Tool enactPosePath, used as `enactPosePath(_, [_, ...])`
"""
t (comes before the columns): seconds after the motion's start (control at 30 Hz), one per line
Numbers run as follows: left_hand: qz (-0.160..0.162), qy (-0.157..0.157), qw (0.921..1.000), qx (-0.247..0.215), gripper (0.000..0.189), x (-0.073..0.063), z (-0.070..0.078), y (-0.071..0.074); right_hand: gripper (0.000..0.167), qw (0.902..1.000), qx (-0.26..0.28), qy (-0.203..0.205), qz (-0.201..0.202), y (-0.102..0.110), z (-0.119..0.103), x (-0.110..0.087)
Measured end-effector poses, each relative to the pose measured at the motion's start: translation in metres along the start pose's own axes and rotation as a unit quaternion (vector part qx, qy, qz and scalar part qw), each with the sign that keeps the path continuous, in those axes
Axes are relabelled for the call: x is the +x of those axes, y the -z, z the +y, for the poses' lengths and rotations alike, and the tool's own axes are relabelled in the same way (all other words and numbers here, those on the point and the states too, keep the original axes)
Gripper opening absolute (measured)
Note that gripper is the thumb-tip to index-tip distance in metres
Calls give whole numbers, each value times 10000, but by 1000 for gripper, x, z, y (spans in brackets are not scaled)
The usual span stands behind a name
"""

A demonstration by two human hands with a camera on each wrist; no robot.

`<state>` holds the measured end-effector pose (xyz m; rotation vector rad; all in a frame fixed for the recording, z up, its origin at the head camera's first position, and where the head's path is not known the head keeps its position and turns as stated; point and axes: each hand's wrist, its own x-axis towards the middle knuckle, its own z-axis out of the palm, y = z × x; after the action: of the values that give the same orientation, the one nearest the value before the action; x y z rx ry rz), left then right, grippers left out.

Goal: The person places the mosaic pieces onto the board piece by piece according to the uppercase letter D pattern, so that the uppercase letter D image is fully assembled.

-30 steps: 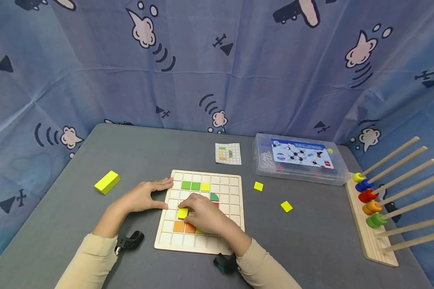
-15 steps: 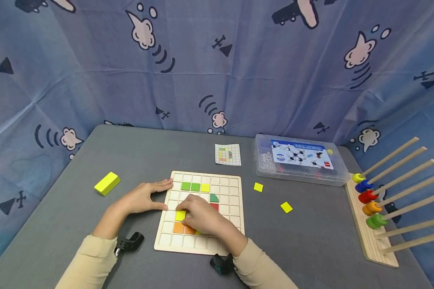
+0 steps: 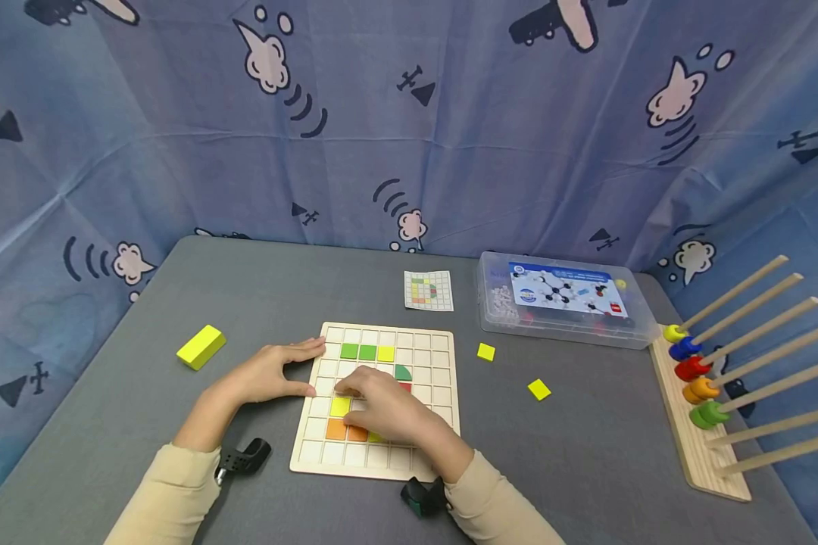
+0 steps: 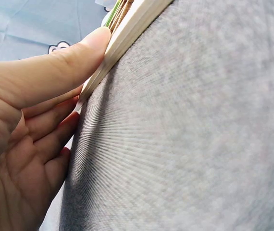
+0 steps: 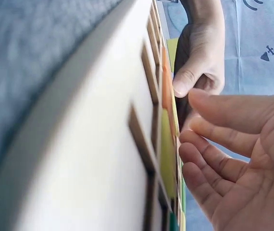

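Observation:
A wooden grid board [image 3: 432,378] lies on the table. My left hand [image 3: 266,372] rests along its left edge with thumb and fingers spread; in the left wrist view the thumb [image 4: 69,60] touches the board's side. My right hand [image 3: 388,405] is over the board, its fingertips around a yellow square tile [image 3: 339,406] that sits in a cell. The right wrist view shows thumb and fingers loosely curved and apart. Orange tiles [image 3: 336,429] lie just below, green tiles [image 3: 349,351] in a row above. A green quarter-circle tile [image 3: 403,372] and a partly hidden red tile [image 3: 406,387] are beyond the hand.
Two loose yellow tiles [image 3: 486,352] lie right of the board. A pattern card [image 3: 429,291] and a clear plastic box [image 3: 566,299] are behind it. A pegged wooden stand [image 3: 698,424] with coloured rings stands far right, a yellow block [image 3: 201,347] at left.
My right hand had the yellow tile tilted between its fingers a second ago; the tile went down flat into its cell, and the fingertips have since drawn slightly off it. The left hand stayed still.

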<state>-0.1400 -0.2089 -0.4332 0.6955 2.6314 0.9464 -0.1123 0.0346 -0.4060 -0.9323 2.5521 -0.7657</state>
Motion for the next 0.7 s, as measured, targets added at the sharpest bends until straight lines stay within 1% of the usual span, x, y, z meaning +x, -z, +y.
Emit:
enactPosePath(0.17, [50, -34, 10000, 13, 76, 0, 0, 0, 40, 9996, 210, -80, 169, 11, 7, -9])
enactPosePath(0.33, [61, -9, 10000, 16, 77, 0, 0, 0, 39, 9975, 420, 98, 560, 26, 22, -21])
enactPosePath(0.4, [57, -2, 10000, 33, 77, 0, 0, 0, 38, 9952, 604, 78, 760, 31, 31, -26])
enactPosePath(0.5, [54, -14, 10000, 51, 78, 0, 0, 0, 39, 9919, 775, -118, 997, 39, 44, -33])
enactPosePath(0.63, [53, -26, 10000, 4, 77, 0, 1, 0, 39, 9881, 780, -370, 1271, 49, 61, -42])
enactPosePath(0.7, [56, -30, 10000, -27, 77, 0, 2, 1, 39, 9866, 788, -430, 1364, 54, 69, -46])
